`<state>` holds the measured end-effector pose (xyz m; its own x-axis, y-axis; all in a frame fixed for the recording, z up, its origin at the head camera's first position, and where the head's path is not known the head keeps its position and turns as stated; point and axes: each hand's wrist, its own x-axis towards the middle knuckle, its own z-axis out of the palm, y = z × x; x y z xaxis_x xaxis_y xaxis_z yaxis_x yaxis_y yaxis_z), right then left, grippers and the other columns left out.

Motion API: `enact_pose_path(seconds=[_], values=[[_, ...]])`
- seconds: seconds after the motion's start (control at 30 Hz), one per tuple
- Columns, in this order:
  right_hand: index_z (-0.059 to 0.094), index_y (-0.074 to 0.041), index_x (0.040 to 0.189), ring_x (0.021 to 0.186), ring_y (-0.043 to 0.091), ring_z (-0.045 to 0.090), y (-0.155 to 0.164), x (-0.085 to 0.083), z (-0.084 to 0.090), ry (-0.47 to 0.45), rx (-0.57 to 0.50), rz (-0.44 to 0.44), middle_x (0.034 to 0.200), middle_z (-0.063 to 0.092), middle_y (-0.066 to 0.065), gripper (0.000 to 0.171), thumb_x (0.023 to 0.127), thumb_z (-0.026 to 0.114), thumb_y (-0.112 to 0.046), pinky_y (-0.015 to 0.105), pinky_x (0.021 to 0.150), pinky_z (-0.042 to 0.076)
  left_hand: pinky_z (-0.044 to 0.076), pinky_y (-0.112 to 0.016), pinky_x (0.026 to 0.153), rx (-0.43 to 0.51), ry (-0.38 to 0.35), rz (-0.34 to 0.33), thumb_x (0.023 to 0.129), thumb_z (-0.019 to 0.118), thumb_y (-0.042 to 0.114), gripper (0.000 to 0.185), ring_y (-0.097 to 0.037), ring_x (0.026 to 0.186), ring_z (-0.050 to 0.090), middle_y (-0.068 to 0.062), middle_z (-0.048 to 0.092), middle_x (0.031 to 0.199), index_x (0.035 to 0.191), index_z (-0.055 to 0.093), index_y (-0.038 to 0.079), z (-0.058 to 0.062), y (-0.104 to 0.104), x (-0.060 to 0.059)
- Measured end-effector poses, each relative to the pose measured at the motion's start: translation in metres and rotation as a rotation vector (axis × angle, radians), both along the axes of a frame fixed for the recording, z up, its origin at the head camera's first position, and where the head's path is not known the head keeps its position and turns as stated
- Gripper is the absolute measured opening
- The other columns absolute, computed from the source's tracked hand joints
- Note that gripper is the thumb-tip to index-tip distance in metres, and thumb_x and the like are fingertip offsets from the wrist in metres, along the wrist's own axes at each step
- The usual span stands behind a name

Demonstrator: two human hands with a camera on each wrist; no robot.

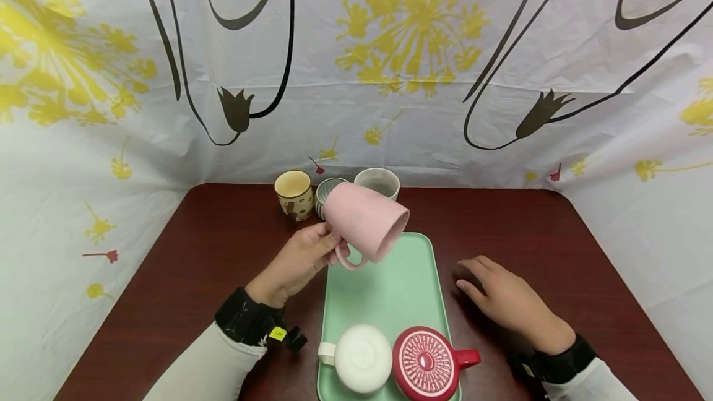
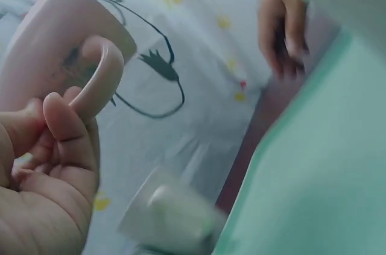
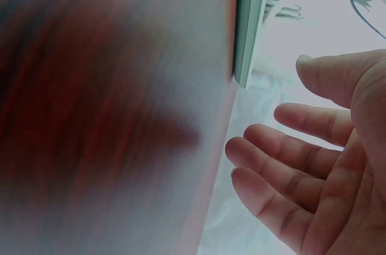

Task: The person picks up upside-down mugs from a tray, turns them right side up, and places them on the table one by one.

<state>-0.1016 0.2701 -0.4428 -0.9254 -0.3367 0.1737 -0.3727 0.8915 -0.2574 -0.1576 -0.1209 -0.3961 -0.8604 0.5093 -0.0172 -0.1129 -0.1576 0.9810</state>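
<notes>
My left hand (image 1: pixel 303 260) grips the handle of a pink mug (image 1: pixel 366 220) and holds it tilted in the air over the far end of a mint green tray (image 1: pixel 390 289). The left wrist view shows my fingers (image 2: pixel 57 140) curled round that handle (image 2: pixel 99 80). On the tray's near end stand a white mug (image 1: pixel 361 357) and a red mug (image 1: pixel 427 364), both upside down. My right hand (image 1: pixel 501 296) lies open, palm down, on the dark red table (image 1: pixel 195 252) just right of the tray; its straight fingers (image 3: pixel 283 164) show in the right wrist view.
Three cups stand at the table's far edge: a cream dotted one (image 1: pixel 294 194), a striped one (image 1: pixel 327 194) partly behind the pink mug, and a grey-white one (image 1: pixel 379 182). A white curtain (image 1: pixel 356 60) with yellow flowers walls the table on three sides.
</notes>
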Motion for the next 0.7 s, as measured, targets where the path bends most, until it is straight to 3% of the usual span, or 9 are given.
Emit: enact_pose_path(seconds=[0.1, 0.27, 0.43, 0.7], values=[[0.068, -0.009, 0.127, 0.104, 0.021, 0.070, 0.000, 0.000, 0.000, 0.005, 0.000, 0.004, 0.117, 0.069, 0.003, 0.033, 0.098, 0.073, -0.024, 0.047, 0.085, 0.059, 0.054, -0.016, 0.076, 0.119, -0.156, -0.047, 0.112, 0.045, 0.015, 0.020, -0.006, 0.083, 0.063, 0.003, 0.066, 0.094, 0.105, 0.062, 0.009, -0.004, 0.005, -0.003], [0.068, -0.009, 0.127, 0.104, 0.021, 0.070, -0.001, 0.000, -0.001, 0.000, 0.000, 0.008, 0.117, 0.069, 0.003, 0.034, 0.098, 0.073, -0.024, 0.047, 0.085, 0.059, 0.055, -0.013, 0.077, 0.241, -0.324, -0.069, 0.113, 0.039, 0.013, 0.026, -0.005, 0.085, 0.066, 0.000, 0.063, 0.096, 0.102, 0.062, 0.009, -0.011, 0.011, -0.007], [0.068, -0.009, 0.128, 0.106, 0.022, 0.070, -0.002, -0.001, -0.001, -0.016, -0.001, 0.011, 0.118, 0.069, 0.003, 0.034, 0.098, 0.073, -0.024, 0.048, 0.086, 0.059, 0.055, -0.011, 0.074, 0.306, -0.379, -0.083, 0.113, 0.036, 0.012, 0.029, -0.004, 0.083, 0.068, 0.000, 0.064, 0.093, 0.100, 0.063, 0.009, -0.016, 0.010, -0.008], [0.067, -0.012, 0.132, 0.109, 0.018, 0.069, -0.012, -0.003, 0.008, -0.038, -0.020, 0.053, 0.123, 0.068, 0.001, 0.035, 0.101, 0.069, -0.027, 0.045, 0.089, 0.059, 0.055, -0.011, 0.077, 0.351, -0.382, -0.112, 0.113, 0.037, 0.011, 0.027, -0.004, 0.085, 0.066, 0.000, 0.064, 0.099, 0.107, 0.063, 0.009, -0.018, 0.014, -0.009]])
